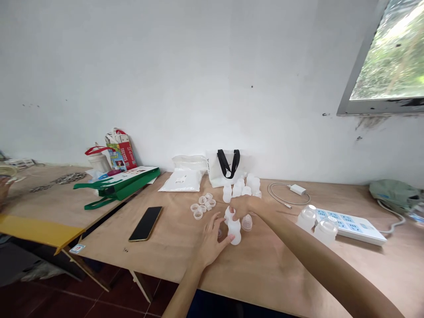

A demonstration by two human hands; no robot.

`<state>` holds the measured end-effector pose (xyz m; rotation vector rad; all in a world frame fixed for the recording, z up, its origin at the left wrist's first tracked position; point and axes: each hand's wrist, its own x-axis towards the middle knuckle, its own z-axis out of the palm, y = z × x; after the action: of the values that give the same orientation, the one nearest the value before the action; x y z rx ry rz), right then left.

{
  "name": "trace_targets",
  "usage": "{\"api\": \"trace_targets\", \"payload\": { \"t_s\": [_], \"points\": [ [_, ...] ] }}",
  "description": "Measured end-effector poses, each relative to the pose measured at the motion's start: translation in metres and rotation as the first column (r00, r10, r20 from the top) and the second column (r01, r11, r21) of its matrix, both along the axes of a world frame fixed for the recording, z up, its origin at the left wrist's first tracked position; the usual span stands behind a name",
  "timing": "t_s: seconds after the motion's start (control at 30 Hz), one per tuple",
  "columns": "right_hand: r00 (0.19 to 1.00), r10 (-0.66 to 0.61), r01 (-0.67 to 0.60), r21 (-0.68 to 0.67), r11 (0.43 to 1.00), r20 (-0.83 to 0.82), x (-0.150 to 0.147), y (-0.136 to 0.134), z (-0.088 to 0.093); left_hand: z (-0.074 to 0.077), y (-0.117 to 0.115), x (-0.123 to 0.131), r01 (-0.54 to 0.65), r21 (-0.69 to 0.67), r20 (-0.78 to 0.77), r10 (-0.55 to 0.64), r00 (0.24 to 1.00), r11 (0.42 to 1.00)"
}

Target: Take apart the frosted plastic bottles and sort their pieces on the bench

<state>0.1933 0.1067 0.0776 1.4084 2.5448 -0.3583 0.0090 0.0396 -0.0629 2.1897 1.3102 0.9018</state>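
Head view: L hand (212, 240), R hand (241, 207) closed on white plastic btls (234, 232) (caps (201, 205) beside, more btls (238, 190) behind)

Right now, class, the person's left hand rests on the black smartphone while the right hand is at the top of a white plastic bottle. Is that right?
No. In the head view, the left hand is at the white plastic bottle, not on the black smartphone, which lies apart. The right hand is as stated.
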Motion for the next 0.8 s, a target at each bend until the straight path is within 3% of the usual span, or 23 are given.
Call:
{"api": "trace_targets", "payload": {
  "t_s": [0.13,0.47,0.57,0.67,0.73,0.8],
  "points": [
    [0.999,0.019,-0.019,-0.001,1.0,0.051,-0.003,-0.001,-0.004,-0.004,0.002,0.0,0.001,0.026,-0.003,-0.001,1.0,1.0],
    [0.999,0.033,-0.033,0.013,0.999,-0.002,0.0,-0.005,-0.015,-0.003,-0.001,0.001,0.002,0.008,0.012,-0.002,1.0,1.0],
    [0.994,0.011,-0.012,-0.005,1.0,-0.107,0.01,-0.012,-0.004,-0.001,-0.001,0.001,0.01,0.002,-0.024,-0.01,1.0,1.0],
    [0.959,-0.027,0.046,0.059,0.997,-0.283,0.025,-0.029,0.007,-0.001,-0.001,0.001,0.014,0.003,-0.042,-0.013,0.999,1.0],
    [0.9,-0.089,0.141,0.093,0.986,-0.427,0.034,-0.041,0.001,-0.002,0.0,0.001,0.011,0.004,-0.041,-0.011,0.999,1.0],
    [0.837,-0.151,0.243,0.11,0.964,-0.526,0.043,-0.05,-0.019,-0.004,0.0,0.001,0.008,-0.005,-0.041,-0.008,0.999,1.0]
  ]
}}
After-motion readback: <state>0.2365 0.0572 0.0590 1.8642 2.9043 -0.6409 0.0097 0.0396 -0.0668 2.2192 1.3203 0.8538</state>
